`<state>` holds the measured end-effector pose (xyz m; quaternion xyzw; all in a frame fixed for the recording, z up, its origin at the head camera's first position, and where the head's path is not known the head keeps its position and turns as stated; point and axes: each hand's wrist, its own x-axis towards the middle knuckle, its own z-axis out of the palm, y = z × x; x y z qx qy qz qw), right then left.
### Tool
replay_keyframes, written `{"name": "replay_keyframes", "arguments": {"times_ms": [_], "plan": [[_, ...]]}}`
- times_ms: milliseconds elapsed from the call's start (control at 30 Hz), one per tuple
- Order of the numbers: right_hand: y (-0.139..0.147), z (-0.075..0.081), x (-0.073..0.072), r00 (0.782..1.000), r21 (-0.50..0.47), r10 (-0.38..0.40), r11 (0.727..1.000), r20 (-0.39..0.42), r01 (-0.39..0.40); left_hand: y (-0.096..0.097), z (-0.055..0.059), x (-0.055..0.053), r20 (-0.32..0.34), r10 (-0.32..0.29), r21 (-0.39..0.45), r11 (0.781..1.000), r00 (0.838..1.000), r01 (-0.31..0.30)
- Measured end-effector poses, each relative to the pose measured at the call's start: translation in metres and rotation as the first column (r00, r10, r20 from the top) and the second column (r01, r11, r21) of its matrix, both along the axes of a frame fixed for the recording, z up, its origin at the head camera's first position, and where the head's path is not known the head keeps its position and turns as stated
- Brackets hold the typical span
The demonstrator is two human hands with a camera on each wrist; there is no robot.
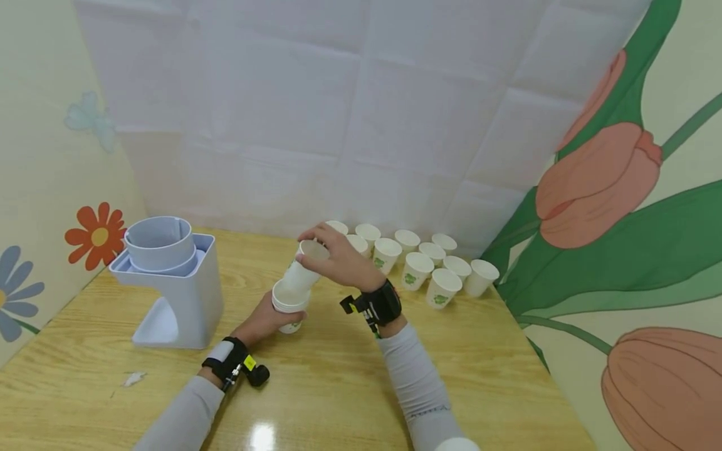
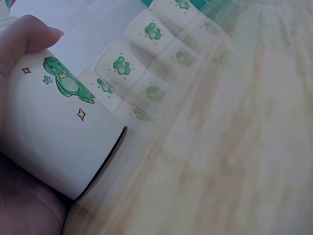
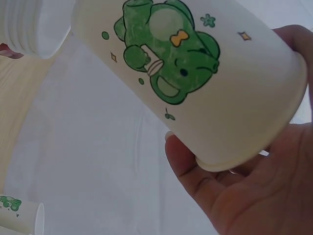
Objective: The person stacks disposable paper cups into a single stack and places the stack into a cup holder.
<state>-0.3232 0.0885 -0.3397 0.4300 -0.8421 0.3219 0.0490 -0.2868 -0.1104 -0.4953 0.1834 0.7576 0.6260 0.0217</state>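
Observation:
My left hand grips a short stack of white paper cups low over the wooden table. In the left wrist view, the stack's outer cup carries a green cartoon bear, and the thumb lies across its side. My right hand holds one paper cup by its rim, tilted above the stack. Its lower end overlaps the stack's mouth in the head view. The right wrist view shows that cup's printed bear up close, with fingers and thumb around the rim and the nested rims at upper left.
Several paper cups stand upright in rows at the back right, near the white backdrop. At the left is a pale lavender stand with a round container on top. A white scrap lies on the table.

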Motion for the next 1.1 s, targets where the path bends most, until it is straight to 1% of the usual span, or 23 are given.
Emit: {"name": "replay_keyframes", "arguments": {"times_ms": [100, 233, 333, 500, 633, 733, 867, 1100], "plan": [[-0.003, -0.002, 0.0, 1.0, 0.027, 0.017, 1.0, 0.01, -0.017, 0.0, -0.001, -0.001, 0.004, 0.004, -0.012, 1.0, 1.0, -0.004], [-0.005, -0.005, -0.001, 0.999, 0.081, 0.019, 0.996, 0.032, -0.022, 0.0, -0.002, -0.003, 0.022, 0.002, -0.007, 1.0, 1.0, -0.002], [-0.007, -0.007, -0.001, 0.999, 0.12, 0.023, 0.992, 0.025, -0.026, 0.0, -0.003, -0.003, 0.028, 0.003, -0.003, 1.0, 1.0, -0.003], [-0.011, -0.009, 0.0, 0.999, 0.161, 0.027, 0.986, 0.037, -0.033, 0.0, -0.002, -0.002, 0.008, -0.005, -0.008, 1.0, 1.0, 0.005], [-0.013, -0.009, 0.001, 0.998, 0.174, 0.021, 0.984, 0.066, -0.032, -0.001, -0.001, -0.002, -0.004, -0.004, 0.001, 1.0, 1.0, 0.004], [-0.014, -0.009, 0.002, 0.998, 0.177, 0.028, 0.983, 0.059, -0.038, -0.001, -0.002, -0.002, -0.007, 0.005, 0.012, 1.0, 1.0, -0.005], [-0.016, -0.011, 0.003, 0.999, 0.194, 0.032, 0.98, 0.032, -0.038, -0.002, -0.004, -0.003, -0.006, -0.01, 0.009, 1.0, 1.0, 0.01], [-0.023, -0.014, 0.004, 0.997, 0.218, 0.037, 0.975, 0.061, -0.049, -0.002, -0.004, -0.005, -0.021, -0.014, 0.001, 1.0, 1.0, 0.014]]}}
